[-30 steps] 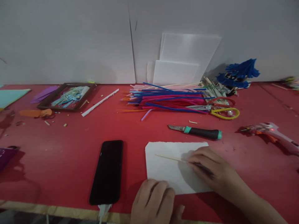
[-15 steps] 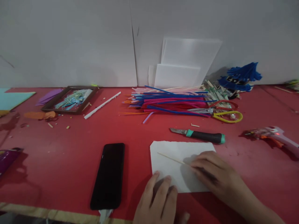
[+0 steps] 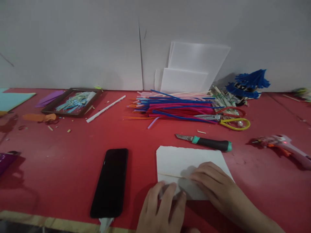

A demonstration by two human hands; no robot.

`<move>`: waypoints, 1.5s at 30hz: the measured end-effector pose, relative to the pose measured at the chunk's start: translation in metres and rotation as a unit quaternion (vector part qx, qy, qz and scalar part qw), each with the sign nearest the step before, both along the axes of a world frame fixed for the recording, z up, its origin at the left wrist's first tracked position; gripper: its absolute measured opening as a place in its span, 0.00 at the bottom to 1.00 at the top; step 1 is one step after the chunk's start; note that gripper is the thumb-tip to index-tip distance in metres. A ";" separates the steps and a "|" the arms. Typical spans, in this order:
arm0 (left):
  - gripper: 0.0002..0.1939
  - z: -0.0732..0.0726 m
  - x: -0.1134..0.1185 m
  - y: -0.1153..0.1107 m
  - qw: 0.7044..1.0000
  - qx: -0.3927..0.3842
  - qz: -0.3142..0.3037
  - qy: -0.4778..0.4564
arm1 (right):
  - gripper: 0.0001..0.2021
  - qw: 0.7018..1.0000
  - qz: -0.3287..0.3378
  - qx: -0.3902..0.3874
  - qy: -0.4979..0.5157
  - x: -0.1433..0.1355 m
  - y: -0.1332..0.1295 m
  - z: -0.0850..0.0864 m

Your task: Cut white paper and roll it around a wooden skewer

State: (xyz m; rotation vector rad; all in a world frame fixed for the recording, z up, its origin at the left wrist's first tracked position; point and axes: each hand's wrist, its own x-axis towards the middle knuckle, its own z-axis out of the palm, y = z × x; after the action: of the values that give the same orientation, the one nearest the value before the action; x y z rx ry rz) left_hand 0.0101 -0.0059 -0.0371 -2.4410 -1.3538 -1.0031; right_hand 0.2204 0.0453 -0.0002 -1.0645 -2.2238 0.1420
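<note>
A white sheet [image 3: 187,158] lies on the red table. Across it runs a thin pale stick [image 3: 171,175], its right end pinched in the fingers of my right hand [image 3: 216,184]. The fingers of my left hand [image 3: 162,207] are spread, with their tips resting on the sheet's lower left part, just below the stick. A knife with a black and green handle [image 3: 211,142] lies behind the sheet. Left of my left hand is a black phone [image 3: 109,183].
Behind lie colored pipe cleaners [image 3: 175,105] and scissors with red and yellow handles [image 3: 235,124]. A pink glue gun [image 3: 284,144] is at the right. At the back left are a brown frame [image 3: 80,115] and a white strip [image 3: 106,109]. White boards [image 3: 184,79] lean on the wall.
My right hand has moved left and slightly toward me with the stick, which now lies lower on the sheet and nearer level. My left hand has barely shifted.
</note>
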 end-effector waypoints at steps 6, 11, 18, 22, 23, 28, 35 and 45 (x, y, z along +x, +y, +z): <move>0.21 0.009 0.000 0.003 0.999 -0.007 -0.020 -0.026 | 0.11 0.999 0.010 0.028 -0.033 -0.005 0.001 -0.001; 0.23 0.009 0.001 0.003 0.998 -0.015 -0.025 -0.048 | 0.11 0.998 -0.001 0.039 -0.040 -0.006 0.001 -0.001; 0.28 0.004 0.002 0.002 1.000 -0.016 -0.005 -0.024 | 0.13 0.998 -0.018 0.054 -0.041 -0.008 0.002 0.003; 0.28 0.003 0.002 0.003 1.000 -0.006 -0.016 -0.026 | 0.13 0.997 -0.018 0.058 -0.045 -0.007 0.003 0.002; 0.28 0.003 0.002 0.003 0.999 -0.002 -0.018 -0.027 | 0.13 0.997 -0.019 0.058 -0.046 -0.007 0.003 0.002; 0.24 0.002 0.000 0.003 0.999 0.006 -0.026 -0.017 | 0.13 0.997 -0.016 0.054 -0.046 -0.006 0.002 0.001; 0.26 0.002 -0.002 0.004 0.999 -0.009 -0.029 0.013 | 0.13 0.999 -0.020 0.031 -0.028 -0.004 0.002 -0.002; 0.22 0.007 -0.001 0.004 1.000 -0.015 -0.005 -0.005 | 0.08 0.999 -0.020 -0.026 0.011 0.025 0.003 0.000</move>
State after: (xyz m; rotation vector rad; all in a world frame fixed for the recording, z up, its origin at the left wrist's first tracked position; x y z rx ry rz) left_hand 0.0088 -0.0021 -0.0303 -2.4709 -1.3702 -1.0056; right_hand 0.2454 0.0483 -0.0001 -1.1289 -2.1891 0.1946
